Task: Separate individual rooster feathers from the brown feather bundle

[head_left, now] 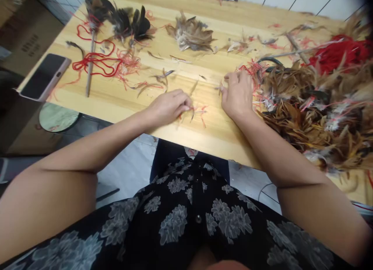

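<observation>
My left hand (170, 106) rests low over the table near its front edge, fingers curled together in a pinch. A thin brown feather (193, 88) sticks up from its fingertips. Right beside those fingertips lie short red thread scraps (203, 111) and small feather bits. My right hand (239, 94) lies palm down on the wood, thumb apart from the bent fingers, at the left edge of a big pile of brown feathers (288, 120). Small feather scraps (219, 87) are by its thumb, and red thread bits (254, 69) lie just past its fingers.
Dark feather bunches (122, 23), a tan feather bunch (192, 33) and a stick (91, 63) with looped red cord (109, 65) lie further back. A phone (45, 76) sits at the left edge. Red fibre (340, 54) is heaped at right. Cardboard boxes (32, 40) stand left of the table.
</observation>
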The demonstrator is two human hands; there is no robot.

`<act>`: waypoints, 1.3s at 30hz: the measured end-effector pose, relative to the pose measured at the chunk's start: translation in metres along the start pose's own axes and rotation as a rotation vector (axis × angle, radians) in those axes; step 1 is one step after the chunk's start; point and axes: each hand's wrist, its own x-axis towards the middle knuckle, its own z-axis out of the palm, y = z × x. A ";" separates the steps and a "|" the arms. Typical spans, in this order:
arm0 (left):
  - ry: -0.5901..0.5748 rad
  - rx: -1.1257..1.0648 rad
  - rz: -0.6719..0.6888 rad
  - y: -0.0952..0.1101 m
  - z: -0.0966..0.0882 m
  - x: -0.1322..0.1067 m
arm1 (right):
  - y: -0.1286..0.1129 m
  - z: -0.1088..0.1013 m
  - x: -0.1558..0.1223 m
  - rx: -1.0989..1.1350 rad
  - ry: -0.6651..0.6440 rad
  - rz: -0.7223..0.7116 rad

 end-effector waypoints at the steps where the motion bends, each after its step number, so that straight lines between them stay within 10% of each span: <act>1: 0.044 0.025 -0.017 -0.004 0.000 0.013 | -0.003 -0.004 -0.001 -0.002 -0.016 0.027; 7: 0.272 0.199 0.029 -0.002 -0.027 0.040 | 0.003 0.002 0.002 0.061 0.017 0.018; 13: 0.023 0.198 0.458 0.024 -0.001 0.008 | 0.012 0.016 0.008 0.050 0.019 -0.082; 19: 0.255 0.291 0.071 -0.023 -0.013 0.012 | 0.010 0.014 0.004 0.066 0.098 -0.125; 24: 0.432 0.306 -0.264 -0.072 -0.049 -0.031 | 0.016 0.024 0.007 0.053 0.160 -0.161; 30: 0.391 0.188 -0.531 -0.077 -0.064 -0.070 | 0.010 0.024 0.004 0.025 0.105 -0.097; 34: 0.363 0.164 -0.330 -0.058 -0.065 -0.031 | 0.001 0.018 0.001 0.019 0.061 -0.105; 39: 0.370 0.246 -0.250 -0.058 -0.068 0.077 | -0.005 0.008 -0.002 0.012 -0.023 -0.092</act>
